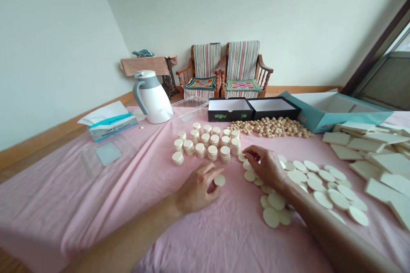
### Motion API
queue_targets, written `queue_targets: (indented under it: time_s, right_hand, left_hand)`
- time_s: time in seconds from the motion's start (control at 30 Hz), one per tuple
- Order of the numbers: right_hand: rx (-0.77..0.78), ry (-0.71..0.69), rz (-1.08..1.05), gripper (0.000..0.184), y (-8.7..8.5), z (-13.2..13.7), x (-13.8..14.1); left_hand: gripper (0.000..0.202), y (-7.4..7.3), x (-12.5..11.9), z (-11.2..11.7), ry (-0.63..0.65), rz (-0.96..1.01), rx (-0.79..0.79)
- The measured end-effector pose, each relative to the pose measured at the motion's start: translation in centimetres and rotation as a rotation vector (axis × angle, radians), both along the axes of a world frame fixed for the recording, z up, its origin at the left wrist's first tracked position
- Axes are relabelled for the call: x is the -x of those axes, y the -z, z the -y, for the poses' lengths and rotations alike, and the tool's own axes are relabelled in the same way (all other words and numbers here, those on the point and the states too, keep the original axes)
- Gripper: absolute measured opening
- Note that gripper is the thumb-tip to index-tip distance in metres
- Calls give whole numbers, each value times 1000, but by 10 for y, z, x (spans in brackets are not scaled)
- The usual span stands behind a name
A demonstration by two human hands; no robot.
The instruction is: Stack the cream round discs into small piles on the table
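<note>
My left hand (pixel 199 185) is closed round a small pale wooden disc (pixel 219 180), held between thumb and fingers just above the cloth. In front of it stand rows of short stacks of wooden discs (pixel 212 152), several discs high each. My right hand (pixel 261 163) is curled in a pinch, its fingertips at another small wooden disc (pixel 242 157) to the right of the stacks; the hand partly hides the contact. Loose small discs (pixel 250 176) lie under and beside this hand. Larger round wooden discs (pixel 338 200) are spread to the right of my right forearm.
A pink cloth (pixel 153 187) covers the table. Behind the stacks are black boxes (pixel 229 110), a heap of small wooden beads (pixel 272 127) and a blue box (pixel 339 115). Flat wooden boards (pixel 381 153) pile up at right. A white jug (pixel 155 98) and tissue pack (pixel 112 121) stand left.
</note>
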State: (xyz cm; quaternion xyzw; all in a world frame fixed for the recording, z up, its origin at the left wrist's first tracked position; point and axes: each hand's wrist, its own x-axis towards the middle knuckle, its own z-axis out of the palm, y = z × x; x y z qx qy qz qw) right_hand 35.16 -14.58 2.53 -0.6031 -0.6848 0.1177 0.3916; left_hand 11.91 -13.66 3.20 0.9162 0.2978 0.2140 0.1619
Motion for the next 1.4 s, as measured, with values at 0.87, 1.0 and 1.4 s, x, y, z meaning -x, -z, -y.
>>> queue_targets:
  time_s: [0.87, 1.0, 1.4]
  right_hand:
    - [-63, 132, 137, 20, 11, 0, -14]
    - [-39, 164, 171, 19, 9, 0, -16]
    - [-65, 152, 244, 20, 3, 4, -12]
  left_hand:
    - [17, -38, 109, -40, -475, 157, -197]
    - [18, -30, 109, -50, -453, 84, -143]
    - [25, -13, 105, -50, -425, 74, -148]
